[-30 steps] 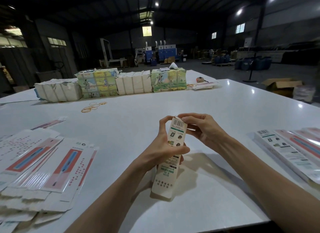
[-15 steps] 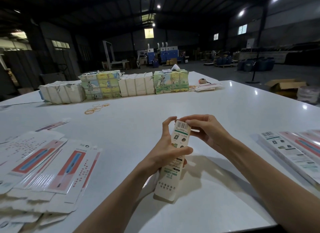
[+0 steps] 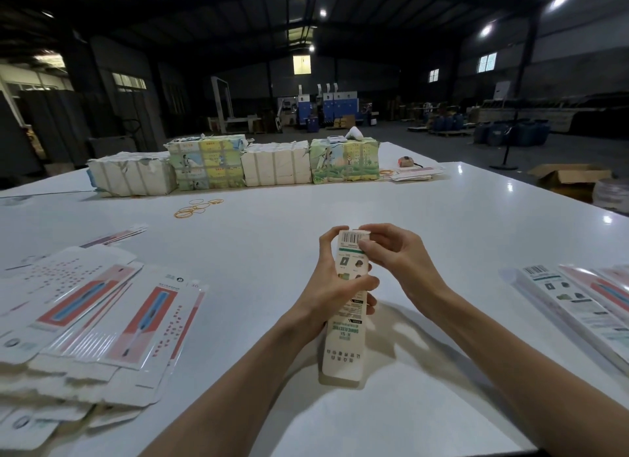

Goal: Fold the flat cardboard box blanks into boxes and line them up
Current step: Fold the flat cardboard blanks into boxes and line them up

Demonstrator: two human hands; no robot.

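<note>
Holds a narrow box [image 3: 345, 324] upright at mid-table, both hands closed on it.

Has a fanned pile of flat blanks [image 3: 102, 320] lying at the left of the white table [image 3: 442, 218], with loose rubber bands [image 3: 195, 208] farther back and wrapped bundles [image 3: 238, 165] in a row along the far edge. With the left hand [image 3: 332, 290], grips the box round its middle, thumb across the printed front, fingers curled behind it. Carries it barcode end up, lower end at or just above the tabletop, cannot tell which. With the right hand [image 3: 394, 257], pinches the top flap beside the barcode, thumb and forefinger narrow on the card. Has more printed boxes [image 3: 578, 307] lying side by side at the right edge.
</note>
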